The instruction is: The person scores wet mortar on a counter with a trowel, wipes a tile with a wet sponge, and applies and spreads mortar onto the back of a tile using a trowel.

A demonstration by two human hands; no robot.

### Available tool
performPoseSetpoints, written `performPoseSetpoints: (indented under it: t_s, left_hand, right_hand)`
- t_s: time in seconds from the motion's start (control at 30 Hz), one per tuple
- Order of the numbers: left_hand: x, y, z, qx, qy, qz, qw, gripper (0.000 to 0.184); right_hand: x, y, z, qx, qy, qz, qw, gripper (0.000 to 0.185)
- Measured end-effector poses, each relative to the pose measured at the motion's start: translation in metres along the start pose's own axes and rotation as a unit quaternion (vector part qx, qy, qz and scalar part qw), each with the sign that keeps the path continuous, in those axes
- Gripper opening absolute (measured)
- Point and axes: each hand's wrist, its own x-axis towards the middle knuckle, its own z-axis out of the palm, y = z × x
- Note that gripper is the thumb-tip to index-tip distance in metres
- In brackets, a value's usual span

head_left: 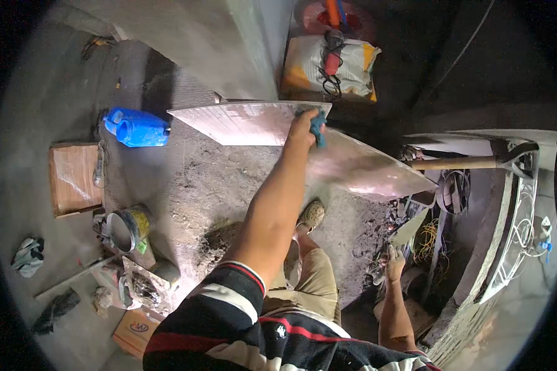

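Seemingly clutching a cloth (320,137), the left hand (303,127) rests at the edge of a large panel (371,164) ahead of the person's shoe (312,214), while the right hand (392,267) grips a trowel (410,227); a slackened hold could let the panel slip and chip.

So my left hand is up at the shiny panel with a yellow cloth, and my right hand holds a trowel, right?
Not quite: the cloth in your left hand is teal, not yellow, as the head view shows. That hand is up at the shiny panel, and your right hand holds a trowel.
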Motion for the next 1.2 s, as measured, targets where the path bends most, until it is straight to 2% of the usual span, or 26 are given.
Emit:
performPoseSetpoints:
  t_s: [0.07, 0.13, 0.17, 0.23, 0.27, 0.33, 0.37, 0.4, 0.47, 0.5, 0.53, 0.6, 0.67, 0.7, 0.73, 0.77, 0.8, 0.83, 0.87, 0.9, 0.97, 1.03, 1.1, 1.2]
  left_hand:
    - [-0.050, -0.005, -0.004, -0.049, -0.073, -0.006, 0.996, 0.029]
    - [-0.082, -0.013, -0.038, -0.076, -0.083, 0.006, 0.994, 0.027]
    - [-0.094, -0.017, -0.063, -0.092, -0.087, 0.014, 0.992, 0.026]
    - [-0.112, -0.027, -0.120, -0.126, -0.091, 0.022, 0.988, 0.023]
    - [-0.118, -0.034, -0.149, -0.144, -0.091, 0.022, 0.985, 0.022]
    - [-0.137, -0.041, -0.196, -0.101, -0.023, 0.036, 0.994, 0.021]
    - [-0.152, -0.041, -0.216, -0.079, 0.009, 0.034, 0.996, 0.020]
    - [-0.168, -0.030, -0.229, -0.057, 0.034, 0.023, 0.998, 0.019]
    - [-0.180, -0.029, -0.273, -0.076, 0.171, 0.029, 0.982, 0.024]
    - [-0.190, -0.023, -0.286, -0.083, 0.174, 0.030, 0.981, 0.024]
    - [-0.201, -0.015, -0.293, -0.108, 0.191, 0.033, 0.975, 0.022]
    - [-0.195, -0.009, -0.295, -0.135, 0.207, 0.040, 0.968, 0.021]
    - [-0.158, -0.008, -0.295, -0.103, 0.124, 0.120, 0.980, 0.017]
    - [-0.148, 0.001, -0.272, -0.100, 0.100, 0.110, 0.984, 0.018]
    - [-0.120, 0.006, -0.254, -0.098, 0.129, 0.152, 0.975, 0.020]
    - [-0.089, 0.011, -0.238, -0.096, 0.157, 0.193, 0.964, 0.021]
    - [-0.076, 0.028, -0.205, -0.102, 0.144, 0.176, 0.969, 0.018]
    - [-0.039, 0.035, -0.193, -0.112, 0.164, 0.184, 0.963, 0.015]
    - [-0.058, 0.056, -0.143, -0.084, 0.200, 0.162, 0.963, 0.015]
    - [-0.039, 0.060, -0.124, -0.153, 0.207, 0.162, 0.953, 0.018]
    - [-0.016, 0.064, -0.110, -0.089, 0.243, 0.152, 0.954, 0.017]
    - [-0.025, 0.056, -0.114, -0.083, 0.247, 0.152, 0.953, 0.016]
    - [-0.057, 0.042, -0.134, -0.061, 0.145, 0.225, 0.961, 0.019]
    - [-0.135, 0.021, -0.199, -0.127, 0.062, 0.225, 0.964, 0.029]
  right_hand:
    - [0.001, -0.005, 0.006, 0.012, -0.017, 0.003, 1.000, 0.030]
    - [0.009, 0.004, 0.006, -0.110, -0.005, -0.073, 0.991, 0.029]
    - [0.004, -0.010, 0.011, -0.111, -0.010, -0.075, 0.991, 0.029]
    - [-0.007, -0.047, 0.024, -0.034, -0.022, 0.004, 0.999, 0.029]
    - [-0.003, -0.051, 0.024, -0.037, -0.027, 0.001, 0.999, 0.029]
    - [0.003, -0.054, 0.020, -0.033, -0.032, -0.004, 0.999, 0.028]
    - [0.007, -0.057, 0.019, -0.060, -0.020, -0.074, 0.995, 0.030]
    - [0.025, -0.049, 0.010, -0.067, -0.031, -0.083, 0.994, 0.030]
    - [0.047, -0.013, -0.029, -0.215, -0.033, -0.024, 0.976, 0.030]
    - [0.037, -0.039, -0.020, -0.146, -0.056, 0.002, 0.988, 0.030]
    - [0.050, -0.027, -0.031, -0.150, -0.059, -0.002, 0.987, 0.030]
    - [0.089, 0.025, -0.065, -0.249, -0.053, -0.105, 0.961, 0.028]
    - [0.077, -0.007, -0.055, -0.230, -0.089, -0.076, 0.966, 0.030]
    - [0.066, -0.025, -0.045, -0.227, -0.106, -0.057, 0.967, 0.030]
    - [0.056, -0.044, -0.033, -0.224, -0.121, -0.041, 0.966, 0.030]
    - [0.040, -0.071, -0.014, -0.152, -0.130, -0.008, 0.980, 0.035]
    - [0.065, -0.036, -0.031, -0.162, -0.110, -0.012, 0.981, 0.029]
    - [0.053, -0.058, -0.018, -0.133, -0.121, -0.030, 0.983, 0.028]
    - [0.032, -0.091, 0.005, -0.105, -0.134, -0.048, 0.984, 0.026]
    - [0.033, -0.099, 0.008, -0.112, -0.135, -0.049, 0.983, 0.026]
    - [0.035, -0.108, 0.006, -0.188, -0.208, -0.080, 0.956, 0.028]
    - [0.036, -0.103, -0.002, -0.234, -0.195, -0.091, 0.948, 0.027]
    - [0.038, -0.105, -0.006, -0.277, -0.202, -0.147, 0.928, 0.030]
    - [0.064, -0.077, -0.033, -0.335, -0.221, -0.170, 0.900, 0.031]
